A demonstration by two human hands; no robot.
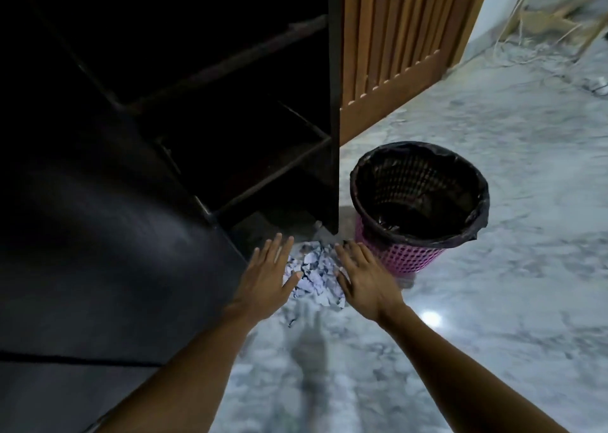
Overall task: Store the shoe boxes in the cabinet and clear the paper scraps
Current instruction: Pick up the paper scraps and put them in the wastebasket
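Note:
A small heap of white torn paper scraps [314, 276] lies on the marble floor just in front of the dark cabinet [230, 120]. My left hand [268, 276] is flat and open on the left side of the heap, fingers spread. My right hand [363, 276] is flat and open on the right side, its thumb touching the scraps. Neither hand holds anything. The cabinet's shelves are very dark; I see no shoe boxes in view.
A pink mesh wastebasket [419, 202] with a black liner stands right of the scraps, near my right hand. The cabinet's open dark door [334, 103] hangs between cabinet and basket. A slatted wooden door [404, 38] is behind. Cables [526, 47] lie far right.

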